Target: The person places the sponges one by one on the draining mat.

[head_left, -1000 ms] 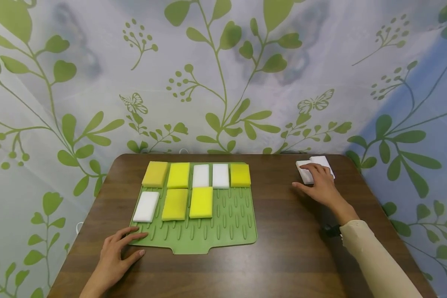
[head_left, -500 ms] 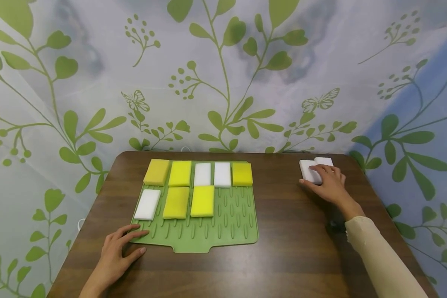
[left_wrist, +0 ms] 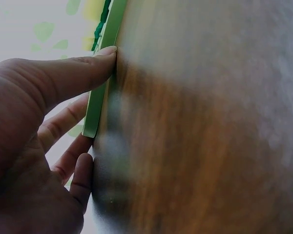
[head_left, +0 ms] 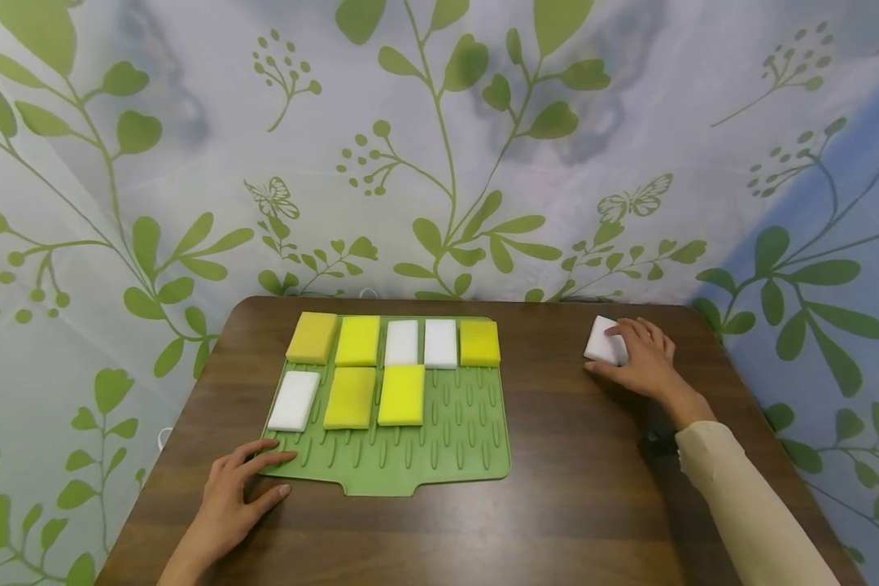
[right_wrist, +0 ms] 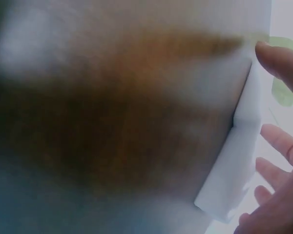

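Note:
In the head view my left hand (head_left: 227, 500) rests at the lower left corner of a green drying mat (head_left: 461, 431), fingers loosely spread over that corner. The left wrist view shows the thumb beside the mat's edge (left_wrist: 105, 68). At the back right of the table, my right hand (head_left: 648, 358) reaches over a white sponge (head_left: 602, 342), fingertips on it and thumb near its front left corner. Two white blocks lie end to end in the right wrist view, a nearer block (right_wrist: 229, 170) and a farther block (right_wrist: 248, 97), with the fingers spread beside them.
Yellow and white sponges stand in two rows on the mat, among them a bright yellow sponge (head_left: 401, 395) and a white sponge (head_left: 294, 400). A brown wooden table (head_left: 549, 488) carries everything. Behind it hangs a leaf-patterned cloth (head_left: 439, 163).
The right hand has shifted over the white sponges. The visible one has turned, and the other is now hidden behind the hand in the head view. The left hand stays in place.

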`<control>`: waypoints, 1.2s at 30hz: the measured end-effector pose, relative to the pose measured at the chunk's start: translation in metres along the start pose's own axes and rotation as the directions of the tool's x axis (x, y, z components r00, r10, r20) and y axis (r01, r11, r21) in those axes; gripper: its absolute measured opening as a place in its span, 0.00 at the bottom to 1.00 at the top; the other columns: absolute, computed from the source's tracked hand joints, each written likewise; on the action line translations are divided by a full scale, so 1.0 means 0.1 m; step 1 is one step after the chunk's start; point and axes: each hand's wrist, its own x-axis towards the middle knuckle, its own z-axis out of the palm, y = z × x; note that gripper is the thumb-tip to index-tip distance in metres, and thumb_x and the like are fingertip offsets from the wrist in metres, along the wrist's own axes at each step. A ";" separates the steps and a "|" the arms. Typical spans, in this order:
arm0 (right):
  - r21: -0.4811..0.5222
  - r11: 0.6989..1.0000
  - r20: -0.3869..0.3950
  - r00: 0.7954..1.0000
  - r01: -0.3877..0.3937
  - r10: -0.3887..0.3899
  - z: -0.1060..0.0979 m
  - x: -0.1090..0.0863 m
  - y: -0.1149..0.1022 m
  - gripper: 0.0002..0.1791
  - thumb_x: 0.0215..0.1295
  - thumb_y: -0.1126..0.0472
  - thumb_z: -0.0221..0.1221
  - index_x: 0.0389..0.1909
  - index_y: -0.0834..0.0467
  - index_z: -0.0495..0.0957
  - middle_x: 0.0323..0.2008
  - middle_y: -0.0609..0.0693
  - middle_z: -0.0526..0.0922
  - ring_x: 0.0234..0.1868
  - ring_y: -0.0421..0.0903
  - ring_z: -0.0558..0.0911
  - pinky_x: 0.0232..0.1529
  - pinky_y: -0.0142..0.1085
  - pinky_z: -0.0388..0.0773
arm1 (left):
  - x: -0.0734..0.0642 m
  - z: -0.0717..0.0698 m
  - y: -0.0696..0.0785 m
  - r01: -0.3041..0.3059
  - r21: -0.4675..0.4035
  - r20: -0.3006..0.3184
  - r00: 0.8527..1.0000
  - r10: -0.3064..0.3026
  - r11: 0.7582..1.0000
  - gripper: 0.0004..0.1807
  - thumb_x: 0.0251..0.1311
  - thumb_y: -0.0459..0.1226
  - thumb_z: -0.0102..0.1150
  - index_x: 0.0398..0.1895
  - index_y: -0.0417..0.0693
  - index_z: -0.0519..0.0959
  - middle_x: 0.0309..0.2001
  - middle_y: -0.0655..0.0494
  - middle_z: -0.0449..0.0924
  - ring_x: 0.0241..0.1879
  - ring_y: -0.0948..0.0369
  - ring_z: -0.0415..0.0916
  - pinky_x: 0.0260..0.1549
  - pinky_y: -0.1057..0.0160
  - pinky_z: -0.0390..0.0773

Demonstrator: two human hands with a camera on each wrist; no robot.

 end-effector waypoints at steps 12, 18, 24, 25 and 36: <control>0.025 0.999 0.088 0.995 -0.039 0.037 -0.08 0.03 -0.01 0.35 0.64 0.52 0.72 0.66 0.58 0.69 0.73 0.74 0.65 0.72 0.78 0.56 0.59 0.73 0.50 | 0.01 0.01 0.00 -0.015 -0.006 -0.012 1.000 0.015 1.000 0.27 0.56 0.33 0.81 0.60 0.58 0.88 0.68 0.43 0.77 0.64 0.35 0.63 0.53 0.30 0.61; 0.023 0.999 0.067 0.997 -0.049 0.047 -0.05 0.03 -0.01 0.38 0.60 0.49 0.75 0.66 0.60 0.69 0.70 0.76 0.66 0.70 0.77 0.57 0.57 0.72 0.53 | 0.01 0.01 -0.01 -0.023 -0.002 -0.021 1.000 0.023 1.000 0.27 0.55 0.33 0.81 0.60 0.57 0.88 0.67 0.43 0.78 0.64 0.36 0.64 0.53 0.30 0.61; 0.030 0.998 0.057 0.997 -0.051 0.049 -0.02 0.01 -0.02 0.43 0.59 0.48 0.76 0.67 0.61 0.66 0.71 0.75 0.64 0.69 0.76 0.59 0.56 0.70 0.54 | -0.01 0.02 -0.02 -0.042 0.007 -0.023 0.999 0.042 0.999 0.28 0.54 0.32 0.81 0.60 0.58 0.88 0.67 0.43 0.78 0.64 0.39 0.65 0.54 0.33 0.61; 0.036 0.998 0.052 0.998 -0.048 0.046 -0.02 0.00 -0.03 0.43 0.59 0.48 0.76 0.68 0.61 0.66 0.71 0.75 0.64 0.69 0.76 0.59 0.56 0.70 0.55 | 0.00 0.03 -0.02 -0.040 0.007 -0.022 0.999 0.041 0.999 0.28 0.54 0.32 0.81 0.60 0.58 0.88 0.67 0.43 0.78 0.64 0.39 0.65 0.54 0.33 0.61; 0.046 0.999 0.045 0.999 0.013 -0.016 0.01 -0.08 -0.24 0.46 0.59 0.47 0.77 0.70 0.60 0.63 0.71 0.72 0.64 0.67 0.73 0.64 0.59 0.70 0.57 | -0.01 0.02 -0.02 -0.011 0.001 -0.010 1.000 0.011 1.000 0.27 0.55 0.34 0.81 0.60 0.60 0.88 0.67 0.45 0.77 0.64 0.36 0.64 0.52 0.29 0.61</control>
